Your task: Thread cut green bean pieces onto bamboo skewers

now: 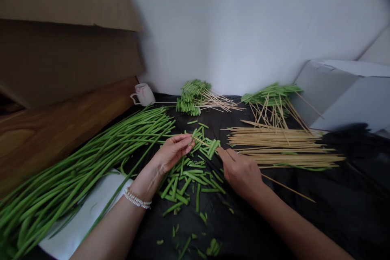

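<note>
My left hand [174, 150] pinches a short green stem piece at the tip of a thin bamboo skewer [201, 141]. Several green pieces [213, 148] are threaded on that skewer. My right hand [240, 170] is closed around the skewer's other part, and its long end [289, 189] sticks out to the right over the black sheet. Under both hands lies a loose heap of cut green pieces [189, 183].
Long uncut green stems [91, 162] lie in a bundle at the left. A pile of bare skewers [283, 146] lies at the right. Two heaps of filled skewers [195, 95] [271, 94] rest by the wall. A white cup [143, 94] and cardboard boxes [61, 28] stand at the back left.
</note>
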